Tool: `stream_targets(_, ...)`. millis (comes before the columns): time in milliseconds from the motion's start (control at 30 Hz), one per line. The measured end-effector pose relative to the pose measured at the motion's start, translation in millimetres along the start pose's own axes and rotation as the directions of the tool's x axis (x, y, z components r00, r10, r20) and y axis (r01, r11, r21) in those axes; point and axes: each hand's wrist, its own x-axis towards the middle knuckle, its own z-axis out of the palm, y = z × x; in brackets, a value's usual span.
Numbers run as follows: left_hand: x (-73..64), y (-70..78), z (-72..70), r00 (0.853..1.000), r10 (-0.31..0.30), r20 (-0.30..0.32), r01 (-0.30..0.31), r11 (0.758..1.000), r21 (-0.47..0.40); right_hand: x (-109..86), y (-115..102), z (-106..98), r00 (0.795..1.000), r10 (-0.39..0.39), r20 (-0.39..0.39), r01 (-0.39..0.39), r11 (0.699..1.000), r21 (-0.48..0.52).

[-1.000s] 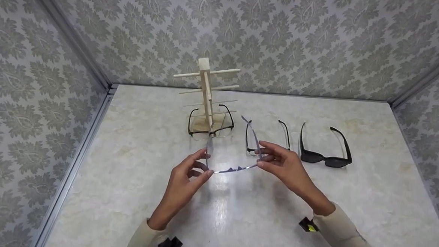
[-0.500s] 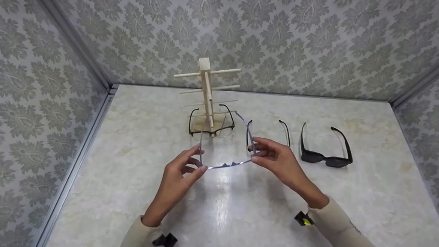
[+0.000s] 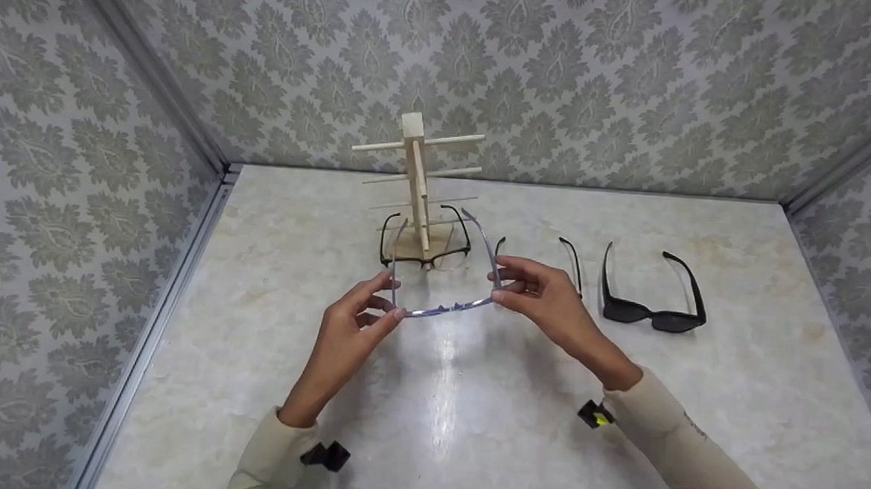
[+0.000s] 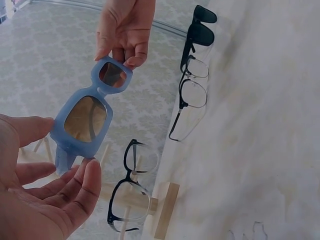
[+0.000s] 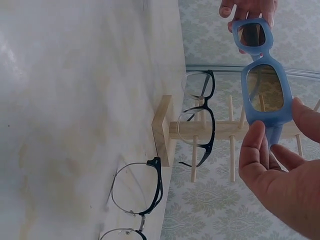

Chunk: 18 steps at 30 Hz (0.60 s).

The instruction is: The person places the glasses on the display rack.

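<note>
Blue-framed sunglasses (image 3: 447, 310) with brownish lenses are held up above the table, temples spread and pointing away from the person. My left hand (image 3: 349, 329) pinches their left hinge corner between thumb and fingers; my right hand (image 3: 552, 303) pinches the right one. Just beyond them stands a wooden glasses rack (image 3: 414, 169) with several pairs of side pegs. Black half-rim glasses (image 5: 210, 120) hang on its lowest pegs. In the left wrist view, the blue frame (image 4: 82, 120) faces the camera, and the thumb presses its outer edge.
On the table (image 3: 249, 384), right of the rack, lie dark-framed clear glasses (image 4: 192, 82), partly behind the right hand in the head view. Farther right are black sunglasses (image 3: 652, 315). Patterned wall panels (image 3: 534, 78) enclose the back and sides.
Both hands have carried the blue sunglasses forward and slightly left, nearer the rack. The black half-rim glasses stay on the lowest pegs, and the other two pairs stay on the table.
</note>
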Motion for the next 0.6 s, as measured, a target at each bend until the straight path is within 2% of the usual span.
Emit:
stream_targets(300,15.8,5.1,-4.7,1.000,-0.021,-0.019,0.022,0.999,0.027,13.3,-6.9,-1.1,1.000,-0.016,-0.002,0.016,1.000,0.003)
stream_targets(600,31.5,7.1,-7.7,0.999,0.006,-0.033,-0.005,0.999,0.039,28.6,-9.3,-4.7,1.000,-0.004,-0.010,0.004,1.000,0.010)
